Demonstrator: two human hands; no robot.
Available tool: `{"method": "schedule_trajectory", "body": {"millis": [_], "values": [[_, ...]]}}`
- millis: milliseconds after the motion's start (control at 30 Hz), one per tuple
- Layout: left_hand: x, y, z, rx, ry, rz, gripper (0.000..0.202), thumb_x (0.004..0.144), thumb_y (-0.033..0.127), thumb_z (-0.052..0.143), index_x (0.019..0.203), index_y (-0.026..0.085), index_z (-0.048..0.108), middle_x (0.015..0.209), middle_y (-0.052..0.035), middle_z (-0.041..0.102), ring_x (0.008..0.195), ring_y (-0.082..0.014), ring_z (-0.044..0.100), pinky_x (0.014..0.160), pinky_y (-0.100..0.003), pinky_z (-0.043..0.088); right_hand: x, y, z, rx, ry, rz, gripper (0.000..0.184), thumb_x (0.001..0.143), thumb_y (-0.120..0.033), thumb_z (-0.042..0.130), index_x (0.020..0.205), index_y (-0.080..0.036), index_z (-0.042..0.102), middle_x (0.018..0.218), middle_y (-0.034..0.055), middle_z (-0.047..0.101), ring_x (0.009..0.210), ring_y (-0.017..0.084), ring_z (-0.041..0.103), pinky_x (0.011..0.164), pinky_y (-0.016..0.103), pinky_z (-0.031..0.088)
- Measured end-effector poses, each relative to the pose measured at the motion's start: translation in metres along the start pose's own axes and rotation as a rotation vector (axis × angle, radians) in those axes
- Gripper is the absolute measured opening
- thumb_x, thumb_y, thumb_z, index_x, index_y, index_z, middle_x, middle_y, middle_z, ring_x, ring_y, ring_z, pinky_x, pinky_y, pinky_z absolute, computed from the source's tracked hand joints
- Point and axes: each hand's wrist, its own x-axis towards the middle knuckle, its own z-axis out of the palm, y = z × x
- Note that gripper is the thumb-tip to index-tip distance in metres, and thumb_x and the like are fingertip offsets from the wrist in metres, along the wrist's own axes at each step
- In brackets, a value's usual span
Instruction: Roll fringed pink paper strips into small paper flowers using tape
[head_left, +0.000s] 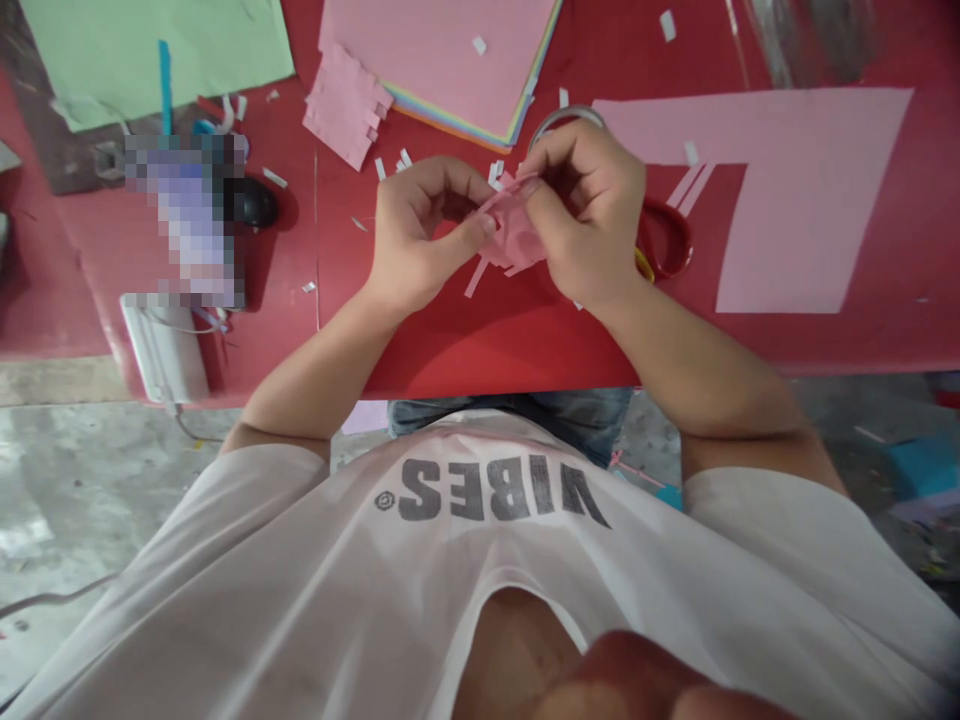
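A small pink paper piece (514, 232) with cut strips hanging from it is held over the red table (480, 340). My left hand (420, 235) pinches its left side with thumb and fingers closed. From the right, my right hand (589, 210) has its fingers curled over the top of the piece. Both hands touch the paper and meet at the middle of the table.
Red-handled scissors (667, 240) and a tape roll (562, 118) lie just behind my right hand. A large cut pink sheet (795, 200) is at right, a stack of coloured paper (457, 60) at the back, a green sheet (157, 50) at back left. Paper scraps are scattered about.
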Motion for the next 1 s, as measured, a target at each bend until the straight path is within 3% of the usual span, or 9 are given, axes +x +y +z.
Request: {"method": "schedule_trajectory", "body": {"millis": [233,333,433,533,667,833,1000], "values": [[-0.002,0.002,-0.004,0.111,0.036,-0.024,0.032,0.080,0.059,0.080,0.090,0.030,0.072,0.081,-0.0005,0.068,0.068,-0.0143,0.059,0.057,-0.035,0.053,-0.001,-0.008,-0.003,-0.045,-0.035,-0.001,0.019,0.097,-0.047,0.057,0.089,-0.031,0.062,0.084,0.0011,0.059,0.074,0.019,0.051,0.068,0.038,0.042],[-0.001,0.005,-0.004,0.124,0.039,-0.010,0.025,0.082,0.053,0.081,0.089,0.030,0.073,0.079,-0.0003,0.069,0.067,-0.0135,0.058,0.055,-0.034,0.048,-0.001,-0.011,-0.003,-0.008,-0.048,0.006,0.016,0.097,-0.048,0.058,0.102,-0.033,0.063,0.088,0.0008,0.059,0.078,0.019,0.054,0.070,0.038,0.045],[0.001,0.009,-0.002,0.102,0.132,0.004,0.028,0.081,0.054,0.083,0.087,0.028,0.074,0.077,-0.0013,0.070,0.065,-0.0140,0.059,0.054,-0.034,0.047,0.002,-0.012,-0.003,0.029,-0.072,0.063,0.029,0.088,-0.051,0.070,0.111,-0.036,0.060,0.093,0.0005,0.062,0.081,0.019,0.057,0.073,0.038,0.049],[0.003,0.009,0.000,0.035,0.208,-0.018,0.029,0.075,0.055,0.087,0.081,0.028,0.075,0.072,-0.0004,0.070,0.061,-0.0133,0.057,0.052,-0.032,0.045,0.005,-0.010,-0.005,-0.012,-0.140,0.089,0.026,0.082,-0.050,0.076,0.097,-0.034,0.062,0.091,-0.0002,0.065,0.079,0.020,0.057,0.074,0.039,0.049],[0.005,0.001,-0.004,-0.104,0.190,-0.097,0.027,0.076,0.054,0.086,0.083,0.029,0.077,0.070,0.0005,0.069,0.058,-0.0120,0.052,0.052,-0.032,0.043,0.007,-0.006,-0.007,-0.104,-0.178,0.107,0.017,0.084,-0.044,0.070,0.078,-0.032,0.060,0.072,-0.0014,0.058,0.066,0.019,0.048,0.064,0.039,0.043],[0.008,0.000,-0.013,-0.115,0.068,-0.115,0.027,0.082,0.052,0.082,0.083,0.026,0.074,0.068,-0.0001,0.061,0.060,-0.0102,0.044,0.057,-0.032,0.042,0.007,-0.001,-0.008,-0.063,-0.152,0.045,0.018,0.083,-0.041,0.069,0.074,-0.031,0.057,0.066,-0.0024,0.053,0.059,0.018,0.040,0.058,0.039,0.034],[0.013,0.012,-0.014,-0.044,0.047,-0.093,0.026,0.081,0.052,0.082,0.081,0.028,0.074,0.072,-0.0007,0.066,0.061,-0.0122,0.046,0.057,-0.033,0.044,0.011,0.003,-0.009,-0.041,-0.162,0.072,0.023,0.076,-0.048,0.076,0.073,-0.033,0.059,0.066,-0.0023,0.054,0.058,0.019,0.041,0.055,0.039,0.033]]}}
